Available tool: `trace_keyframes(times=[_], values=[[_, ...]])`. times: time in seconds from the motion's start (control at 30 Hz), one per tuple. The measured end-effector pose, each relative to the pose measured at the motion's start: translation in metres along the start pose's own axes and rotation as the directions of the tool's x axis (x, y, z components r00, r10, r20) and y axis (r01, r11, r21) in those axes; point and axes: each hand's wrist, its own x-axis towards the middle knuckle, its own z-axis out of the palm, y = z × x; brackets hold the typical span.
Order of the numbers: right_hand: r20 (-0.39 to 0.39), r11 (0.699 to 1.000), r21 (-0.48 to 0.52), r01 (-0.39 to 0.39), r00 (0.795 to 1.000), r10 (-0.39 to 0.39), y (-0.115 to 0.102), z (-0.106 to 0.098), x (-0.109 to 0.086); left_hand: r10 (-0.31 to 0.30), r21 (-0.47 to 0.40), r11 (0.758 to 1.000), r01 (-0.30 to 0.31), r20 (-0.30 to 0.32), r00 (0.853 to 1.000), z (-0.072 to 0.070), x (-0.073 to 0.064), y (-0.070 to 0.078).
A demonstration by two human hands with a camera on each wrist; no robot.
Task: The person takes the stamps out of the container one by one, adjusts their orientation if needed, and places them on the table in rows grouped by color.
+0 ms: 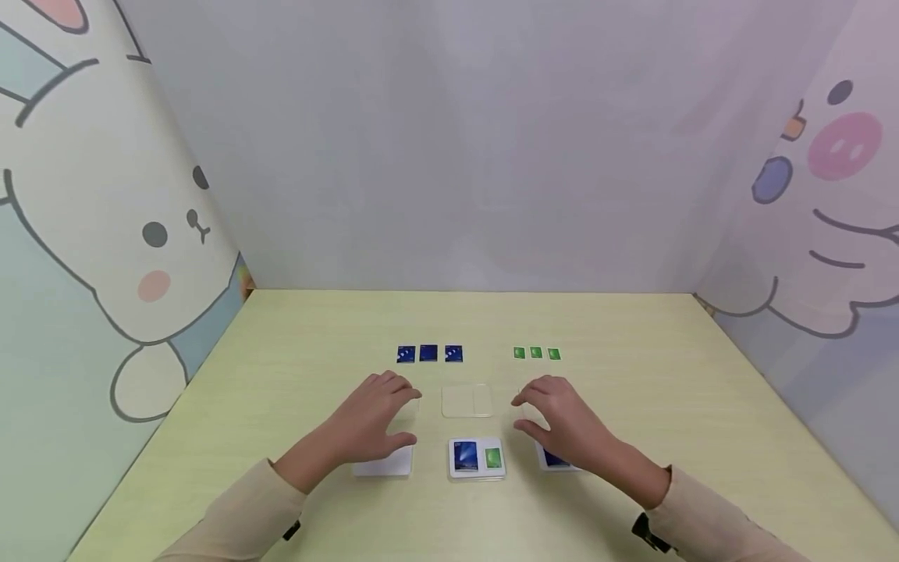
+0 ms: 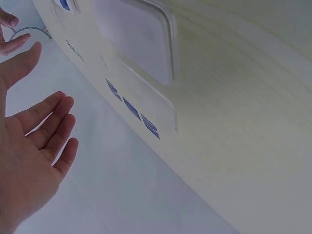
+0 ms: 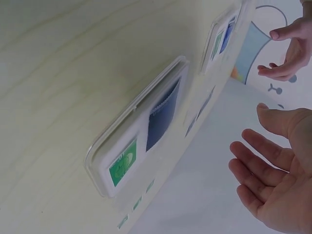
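My left hand hovers with its fingers spread and holds nothing, above a clear case with a plain white insert. Opposite it, my right hand is also empty, thumb apart from the fingers. Partly hidden beneath that hand lies another case, whose white insert bears one blue and one green stamp. Between the hands sits a third case, with a blue stamp and a smaller green stamp side by side on white. Just behind it rests a clear plastic lid.
Three blue stamps lie in a row beyond the left hand. Three small green stamps line up farther right. Clear plastic pieces lie partly behind each hand. A grey wall rises at the table's back edge, with cartoon-printed panels on both sides.
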Motion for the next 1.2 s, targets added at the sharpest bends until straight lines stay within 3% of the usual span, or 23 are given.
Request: trace_keyframes(times=[0.3, 0.63, 1.2], values=[[0.026, 1.000, -0.008, -0.001, 1.000, 0.001, -0.007, -0.001, -0.002, 0.013, -0.011, 1.000, -0.013, 0.008, 1.000, 0.004, 0.006, 0.004], [0.075, 1.000, 0.014, -0.017, 0.997, 0.015, -0.012, 0.003, -0.001, 0.026, -0.026, 0.999, -0.024, 0.060, 0.998, 0.007, 0.014, 0.012], [0.113, 1.000, 0.024, -0.001, 0.994, -0.002, -0.020, 0.008, -0.003, 0.059, 0.016, 0.998, -0.061, 0.107, 0.992, 0.012, 0.023, 0.024]])
